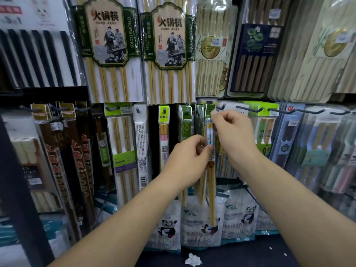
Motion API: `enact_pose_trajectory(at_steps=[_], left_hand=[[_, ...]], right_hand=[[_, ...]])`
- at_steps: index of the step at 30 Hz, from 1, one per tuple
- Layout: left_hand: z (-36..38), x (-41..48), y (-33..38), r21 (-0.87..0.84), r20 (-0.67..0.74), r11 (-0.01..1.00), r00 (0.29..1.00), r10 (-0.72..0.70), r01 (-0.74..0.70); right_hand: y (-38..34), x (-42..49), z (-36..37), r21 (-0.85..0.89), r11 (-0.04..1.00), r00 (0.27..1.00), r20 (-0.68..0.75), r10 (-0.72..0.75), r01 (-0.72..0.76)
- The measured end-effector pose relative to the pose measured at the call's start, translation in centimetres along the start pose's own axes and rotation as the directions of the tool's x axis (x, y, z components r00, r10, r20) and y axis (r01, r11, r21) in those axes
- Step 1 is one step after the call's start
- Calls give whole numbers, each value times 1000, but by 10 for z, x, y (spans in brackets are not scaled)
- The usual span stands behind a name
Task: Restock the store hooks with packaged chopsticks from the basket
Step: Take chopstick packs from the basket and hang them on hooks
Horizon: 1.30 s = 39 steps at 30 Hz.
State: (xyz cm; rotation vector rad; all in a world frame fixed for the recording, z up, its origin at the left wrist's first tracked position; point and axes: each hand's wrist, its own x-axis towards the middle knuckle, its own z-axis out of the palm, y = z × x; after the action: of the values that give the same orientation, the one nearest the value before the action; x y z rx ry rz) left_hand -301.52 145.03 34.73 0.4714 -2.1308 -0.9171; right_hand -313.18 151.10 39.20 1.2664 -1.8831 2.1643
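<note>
Holding one narrow clear-plastic pack of pale bamboo chopsticks (211,166) upright in front of the display wall, both hands work together. Right hand (234,134): fingers curled, thumb and forefinger pinched shut on the pack's green header card at the very top. Left hand (187,160): lower and to the left of the right hand, fingers bent, thumb and fingertips closed on the pack's printed blue-and-white upper section. The pack hangs straight down below the left hand, its bare yellow sticks ending in front of the white panda-printed bags (200,224) on the bottom row.

Just above and right of the right hand's fingertips, a dark metal peg hook (221,107) juts out from the wall. Whether the header's hole is on a hook cannot be told; the fingers cover it. Directly behind both hands hang more green-headed packs of the same kind (185,122), touching or nearly touching the held one.

Left of the left hand: a slim pack with pink-banded sticks (164,135), then a white-backed pack with a lime-green label (121,143). Above both hands: two large packs with green-framed figure labels marked CHOPSTICKS (167,51). Right of the right hand: long empty-ended hooks over blue-grey carded packs (289,139). Below the forearms, a crumpled white scrap (193,260) lies on a dark surface.
</note>
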Motion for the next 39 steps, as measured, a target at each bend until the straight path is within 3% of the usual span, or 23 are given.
enact_pose_trajectory(at_steps=[15, 25, 30, 36, 39], left_hand=[[5, -4, -9, -35, -15, 999, 1000, 17, -18], [8, -4, -11, -71, 3, 996, 998, -58, 58], [12, -1, -14, 54, -50, 997, 997, -60, 63], [22, 1, -16, 346, -111, 937, 994, -6, 44], [36, -1, -16, 378, -101, 922, 994, -47, 81]], right_hand=[[4, 5, -1, -28, 999, 1000, 6, -19, 19], [5, 7, 1, -104, 994, 999, -8, -36, 35], [17, 8, 1, -158, 986, 998, 23, -50, 53], [27, 10, 4, -246, 961, 992, 29, -123, 127], [33, 17, 9, -264, 957, 992, 32, -119, 123]])
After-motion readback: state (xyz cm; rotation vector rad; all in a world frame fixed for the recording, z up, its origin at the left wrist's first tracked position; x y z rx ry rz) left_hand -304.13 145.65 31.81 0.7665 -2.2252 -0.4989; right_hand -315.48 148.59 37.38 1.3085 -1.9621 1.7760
